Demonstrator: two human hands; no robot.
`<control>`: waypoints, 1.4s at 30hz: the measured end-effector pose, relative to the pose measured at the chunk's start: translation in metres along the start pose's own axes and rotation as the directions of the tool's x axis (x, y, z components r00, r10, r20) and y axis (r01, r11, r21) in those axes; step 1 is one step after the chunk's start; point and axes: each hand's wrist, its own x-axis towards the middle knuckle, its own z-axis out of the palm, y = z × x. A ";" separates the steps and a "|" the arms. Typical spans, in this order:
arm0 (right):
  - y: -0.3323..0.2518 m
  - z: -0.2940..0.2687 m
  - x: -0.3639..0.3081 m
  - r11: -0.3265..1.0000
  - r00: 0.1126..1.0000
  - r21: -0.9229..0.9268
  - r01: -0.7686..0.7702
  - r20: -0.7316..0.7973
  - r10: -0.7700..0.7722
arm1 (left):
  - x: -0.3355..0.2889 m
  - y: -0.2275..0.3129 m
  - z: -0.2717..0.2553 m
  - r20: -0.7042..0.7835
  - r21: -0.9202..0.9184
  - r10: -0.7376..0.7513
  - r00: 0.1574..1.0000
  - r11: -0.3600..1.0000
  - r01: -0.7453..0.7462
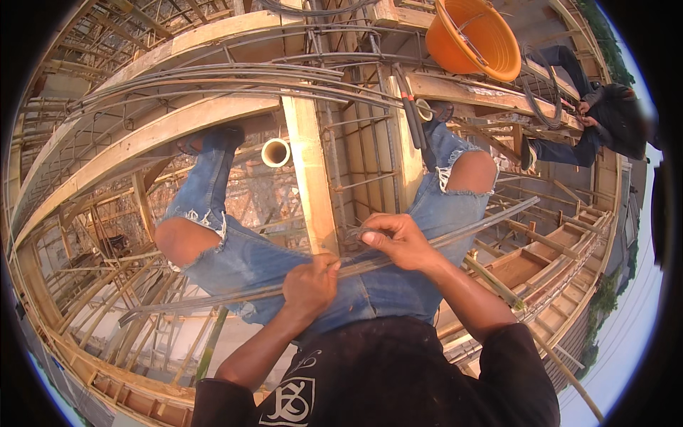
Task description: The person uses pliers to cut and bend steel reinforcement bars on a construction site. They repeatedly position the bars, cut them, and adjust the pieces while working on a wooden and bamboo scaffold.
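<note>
Across the frame's middle, my left hand [310, 283] and right hand [398, 238] clamp a steel bar [462, 231]. At the upper right, an orange bucket [473, 37] holds a metal rod [475, 51].

Orange bucket [475, 37]; blue ripped jeans [270, 263].

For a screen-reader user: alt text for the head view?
Both hands, left hand and right hand, grip a long steel rebar across the person's lap above timber formwork. An orange bucket sits ahead; another worker crouches at right.
</note>
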 end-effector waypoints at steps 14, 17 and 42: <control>-0.024 -0.027 0.012 0.879 0.861 -0.165 -0.448 0.185 0.474 | 0.005 0.001 0.002 -0.010 -0.019 0.145 0.989 0.989 -0.145; -0.024 -0.009 0.042 0.698 0.833 -0.708 0.109 0.448 0.325 | 0.000 -0.004 0.009 -0.035 0.054 0.138 0.990 0.989 -0.136; -0.020 0.030 -0.024 0.474 0.976 -0.853 0.218 0.186 -0.115 | 0.001 0.002 -0.005 0.069 -0.138 -0.001 0.998 0.990 0.011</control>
